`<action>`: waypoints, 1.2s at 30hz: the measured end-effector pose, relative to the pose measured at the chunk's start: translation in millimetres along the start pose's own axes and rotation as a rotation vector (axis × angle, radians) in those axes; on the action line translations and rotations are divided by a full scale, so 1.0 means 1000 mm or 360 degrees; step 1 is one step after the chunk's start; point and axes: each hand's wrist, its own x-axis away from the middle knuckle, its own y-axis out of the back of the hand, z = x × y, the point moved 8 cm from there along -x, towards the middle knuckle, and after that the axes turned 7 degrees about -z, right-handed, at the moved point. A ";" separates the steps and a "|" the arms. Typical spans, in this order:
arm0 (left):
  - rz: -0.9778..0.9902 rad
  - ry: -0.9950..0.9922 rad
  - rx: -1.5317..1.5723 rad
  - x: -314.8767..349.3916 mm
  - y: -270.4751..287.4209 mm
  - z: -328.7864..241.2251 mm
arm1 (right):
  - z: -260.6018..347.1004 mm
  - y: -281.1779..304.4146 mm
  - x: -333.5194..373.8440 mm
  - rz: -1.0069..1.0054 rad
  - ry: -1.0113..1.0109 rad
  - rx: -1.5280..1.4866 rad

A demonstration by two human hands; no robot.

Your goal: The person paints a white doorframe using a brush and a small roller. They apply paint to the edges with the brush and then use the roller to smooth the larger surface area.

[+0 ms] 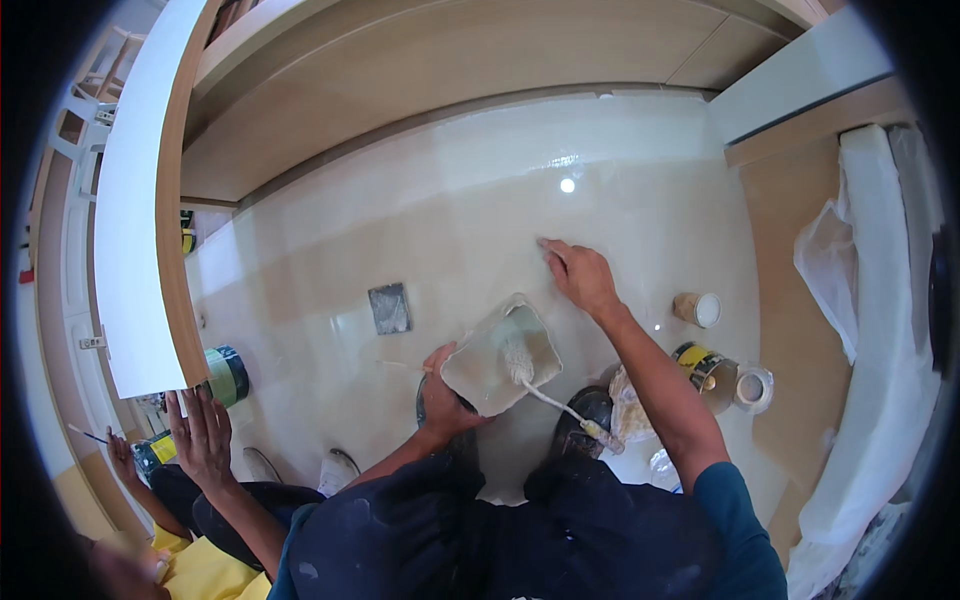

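My left hand (442, 400) is wrapped round the side of a cut-open, paint-smeared plastic container (462, 372), which tilts between my knees. A small paint roller (517, 362) lies in the container, its white wire frame reaching over the rim to a stained handle (603, 437) near my right shoe. Nothing holds that handle. My right hand (585, 280) is stretched forward above the glossy floor, empty, with the index finger extended and the thumb apart from it. A dark square pad (389, 309) lies on the floor left of the container.
At the left, a co-worker's hand (202, 430) touches the bottom of a white cabinet door (145, 220); their other hand holds a thin brush. Paint tins (228, 375) stand there. A cup (697, 309) and an open tin (703, 378) stand right. Wrapped foam (870, 330) leans far right.
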 end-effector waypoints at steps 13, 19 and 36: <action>-0.0025 0.0149 0.0457 -0.034 0.006 -0.012 | 0.016 0.045 0.088 0.0253 -0.0743 -0.0373; -0.0162 0.0412 0.0507 -0.077 0.022 0.000 | 0.048 0.054 0.167 0.0606 -0.0774 -0.0620; -0.0248 0.0574 0.0230 -0.146 0.067 -0.050 | 0.054 0.073 0.140 -0.0121 -0.1089 -0.1236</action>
